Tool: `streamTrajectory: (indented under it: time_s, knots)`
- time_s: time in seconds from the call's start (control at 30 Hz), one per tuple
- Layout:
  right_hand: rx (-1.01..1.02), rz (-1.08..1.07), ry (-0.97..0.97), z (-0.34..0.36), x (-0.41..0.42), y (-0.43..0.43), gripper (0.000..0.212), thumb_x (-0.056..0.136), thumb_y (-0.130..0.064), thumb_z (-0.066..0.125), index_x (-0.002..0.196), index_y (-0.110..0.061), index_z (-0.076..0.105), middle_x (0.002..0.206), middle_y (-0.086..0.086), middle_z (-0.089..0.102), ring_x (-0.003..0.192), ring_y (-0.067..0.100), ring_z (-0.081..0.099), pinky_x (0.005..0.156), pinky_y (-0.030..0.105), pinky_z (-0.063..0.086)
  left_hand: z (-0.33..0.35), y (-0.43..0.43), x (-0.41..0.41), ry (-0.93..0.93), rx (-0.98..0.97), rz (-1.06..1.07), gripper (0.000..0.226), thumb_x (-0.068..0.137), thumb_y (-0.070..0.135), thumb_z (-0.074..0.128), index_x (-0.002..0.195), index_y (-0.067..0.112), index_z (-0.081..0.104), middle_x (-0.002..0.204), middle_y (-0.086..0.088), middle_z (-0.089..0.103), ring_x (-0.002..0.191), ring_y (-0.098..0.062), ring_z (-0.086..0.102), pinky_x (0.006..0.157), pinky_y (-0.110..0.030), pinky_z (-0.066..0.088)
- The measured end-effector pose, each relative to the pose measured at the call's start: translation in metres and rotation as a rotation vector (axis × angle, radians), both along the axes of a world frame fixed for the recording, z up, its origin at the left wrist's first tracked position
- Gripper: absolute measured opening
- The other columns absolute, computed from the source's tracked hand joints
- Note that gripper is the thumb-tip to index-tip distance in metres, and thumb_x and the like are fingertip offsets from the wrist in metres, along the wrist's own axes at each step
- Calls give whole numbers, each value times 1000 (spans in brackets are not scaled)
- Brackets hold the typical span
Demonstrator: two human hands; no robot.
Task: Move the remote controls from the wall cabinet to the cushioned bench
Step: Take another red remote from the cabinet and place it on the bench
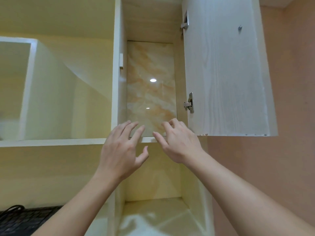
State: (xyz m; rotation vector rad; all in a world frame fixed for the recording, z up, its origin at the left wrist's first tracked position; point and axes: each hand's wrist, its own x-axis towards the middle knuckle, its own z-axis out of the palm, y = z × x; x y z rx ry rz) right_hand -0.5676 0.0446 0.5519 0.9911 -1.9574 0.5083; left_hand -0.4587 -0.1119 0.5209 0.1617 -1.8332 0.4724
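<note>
Two bare forearms reach up. Left hand (pixel 123 150): fingers spread, empty, fingertips at the front lip of the wall cabinet (pixel 117 65). Right hand (pixel 179 142): fingers loosely curled apart, empty, at the same lip. Door (pixel 226 68) swung open right. Marbled back panel (pixel 150 86) beyond; remote controls not visible from this low angle.

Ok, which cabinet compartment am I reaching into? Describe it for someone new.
Start at the white door swung open on the right, hung on two metal hinges. The compartment is the narrow upright one just left of it, with both hands, left hand and right hand, at its bottom edge. Unlike the plain cream shelves beside it, its back is glossy orange-veined marble.
</note>
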Motion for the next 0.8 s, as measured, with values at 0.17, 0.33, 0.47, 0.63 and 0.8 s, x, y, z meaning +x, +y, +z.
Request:
streamTrajectory:
  time_s: [0.17,0.33,0.47,0.63,0.8]
  knots:
    - [11,-50,-63,0,-2,-3,66,95,-68,22,119,-16,55,118,8,54,114,30,54,85,43,45,4,-11,-1,-17,1,9,62,85,48,48,132,11,62,136,-14,61,132,-32,52,108,-46,43]
    - [26,-77,-58,1,-1,-3,70,94,-68,20,111,-14,61,113,9,59,110,30,55,86,43,47,1,-14,-2,-27,-25,15,61,86,47,48,131,10,62,136,-15,61,134,-32,50,111,-45,41]
    - [10,-60,13,-1,1,3,56,96,-62,29,102,-16,59,104,6,59,101,27,55,78,39,45,2,-11,1,-22,-9,0,61,86,48,48,132,10,62,135,-14,62,134,-31,51,111,-45,43]
    - [-90,69,184,-10,-1,15,23,96,-36,51,101,-15,61,92,1,56,87,27,55,68,38,47,-4,-5,3,-9,51,-118,58,86,46,48,128,9,63,131,-12,63,133,-30,50,111,-42,41]
    - [-285,296,330,-21,-7,26,20,87,-15,71,106,-21,73,85,2,66,74,31,62,53,41,52,-21,7,7,78,216,-333,48,86,42,51,118,11,68,125,-5,66,128,-24,53,109,-16,26]
